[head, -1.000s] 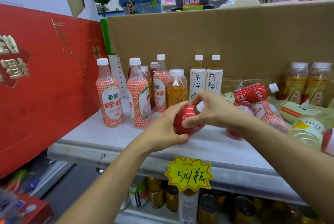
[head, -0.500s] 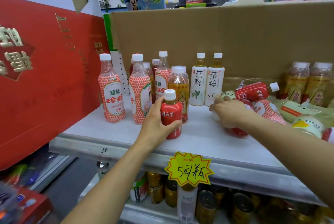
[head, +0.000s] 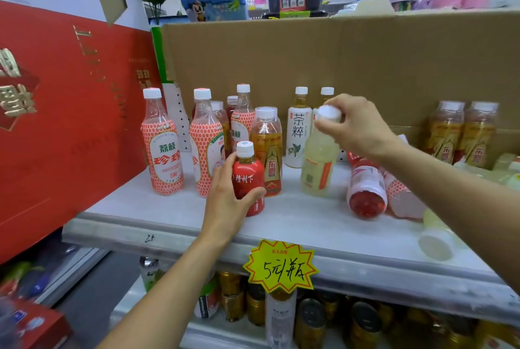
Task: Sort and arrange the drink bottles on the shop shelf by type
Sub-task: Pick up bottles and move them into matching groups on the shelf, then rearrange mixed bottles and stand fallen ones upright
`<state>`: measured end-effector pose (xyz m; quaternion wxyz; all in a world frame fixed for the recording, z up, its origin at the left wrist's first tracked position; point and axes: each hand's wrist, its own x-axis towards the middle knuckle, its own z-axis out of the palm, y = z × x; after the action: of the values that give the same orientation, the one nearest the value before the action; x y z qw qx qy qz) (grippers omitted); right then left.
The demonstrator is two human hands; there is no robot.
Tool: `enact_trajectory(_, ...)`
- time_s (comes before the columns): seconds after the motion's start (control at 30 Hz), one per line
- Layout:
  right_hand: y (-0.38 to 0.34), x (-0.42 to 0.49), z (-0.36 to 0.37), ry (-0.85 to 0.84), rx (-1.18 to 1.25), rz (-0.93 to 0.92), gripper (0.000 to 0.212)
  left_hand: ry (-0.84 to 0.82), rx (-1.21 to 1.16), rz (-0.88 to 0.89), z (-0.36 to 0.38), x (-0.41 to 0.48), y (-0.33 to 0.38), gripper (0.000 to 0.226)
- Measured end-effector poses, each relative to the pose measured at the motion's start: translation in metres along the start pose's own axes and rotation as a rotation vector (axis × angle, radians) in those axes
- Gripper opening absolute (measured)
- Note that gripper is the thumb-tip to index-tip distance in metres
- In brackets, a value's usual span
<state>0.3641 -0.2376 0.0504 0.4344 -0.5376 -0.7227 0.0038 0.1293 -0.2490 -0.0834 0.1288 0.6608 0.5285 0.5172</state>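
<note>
My left hand [head: 225,194] grips a small red bottle [head: 249,177] with a white cap, standing upright on the grey shelf [head: 295,225] in front of an amber bottle [head: 267,149]. My right hand [head: 354,123] pinches the white cap of a pale yellow bottle [head: 319,163], held upright on the shelf beside two white-labelled tea bottles [head: 298,129]. Several pink-netted lychee bottles [head: 163,146] stand at the left. A red-filled bottle [head: 365,188] and a pink-netted one [head: 402,194] lie on their sides at the right.
A red carton [head: 56,112] walls the shelf's left side and brown cardboard [head: 337,53] backs it. Two amber bottles [head: 461,132] stand far right, with pale bottles [head: 436,236] lying near the front edge. A yellow price tag [head: 280,267] hangs off the shelf lip above cans [head: 309,320].
My left hand stood the red bottle upright and slid it a little left and back. My right hand reached into the fallen pile and lifted the pale yellow bottle upright by its cap.
</note>
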Motion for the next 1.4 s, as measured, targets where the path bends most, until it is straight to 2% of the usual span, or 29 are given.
enact_trajectory(0.1, -0.006, 0.008, 0.004, -0.041, 0.234, 0.123, 0.024, 0.005, 0.026, 0.003, 0.000, -0.001, 0.000, 0.090)
enact_trajectory(0.27, -0.026, 0.010, 0.017, -0.154, 0.271, 0.076, 0.028, 0.033, 0.080, -0.004, -0.001, -0.004, 0.003, 0.089)
enact_trajectory(0.37, -0.023, 0.003, 0.011, -0.259, 0.284, 0.053, 0.034, 0.227, 0.172, 0.097, -0.001, -0.015, 0.018, 0.078)
enact_trajectory(0.43, -0.011, -0.007, 0.000, -0.300, 0.265, 0.033, 0.025, 0.320, 0.160, 0.256, 0.002, -0.026, 0.040, 0.065)
enact_trajectory(0.5, 0.011, -0.020, -0.017, -0.270, 0.264, 0.044, 0.023, 0.228, 0.071, 0.388, 0.014, -0.034, 0.068, 0.048)
enact_trajectory(0.57, 0.042, -0.031, -0.037, -0.228, 0.239, 0.106, 0.026, 0.039, 0.002, 0.434, 0.033, -0.035, 0.090, 0.037)
enact_trajectory(0.63, 0.077, -0.042, -0.063, -0.251, 0.115, 0.158, 0.028, -0.161, -0.046, 0.390, 0.061, -0.034, 0.115, 0.040)
enact_trajectory(0.7, 0.098, -0.050, -0.070, -0.366, -0.066, 0.168, 0.027, -0.310, -0.017, 0.258, 0.079, -0.025, 0.126, 0.047)
enact_trajectory(0.8, 0.112, -0.066, -0.078, -0.536, -0.311, 0.131, 0.032, -0.426, 0.068, 0.035, 0.118, -0.004, 0.142, 0.057)
enact_trajectory(0.93, 0.121, -0.075, -0.081, -0.608, -0.361, 0.071, 0.043, -0.503, 0.222, -0.136, 0.159, 0.028, 0.145, 0.066)
enact_trajectory(1.07, 0.126, -0.057, -0.080, -0.600, -0.342, 0.065, 0.029, -0.674, 0.230, -0.258, 0.167, 0.048, 0.149, 0.053)
enact_trajectory(1.2, 0.147, -0.024, -0.064, -0.570, -0.329, 0.134, 0.034, -0.684, 0.274, -0.262, 0.168, 0.053, 0.147, 0.045)
enact_trajectory(1.3, 0.164, 0.002, -0.046, -0.542, -0.339, 0.229, 0.049, -0.642, 0.180, -0.286, 0.166, 0.053, 0.135, 0.040)
enact_trajectory(1.4, 0.174, 0.029, -0.031, -0.600, -0.404, 0.314, 0.050, -0.604, -0.003, -0.343, 0.163, 0.054, 0.122, 0.052)
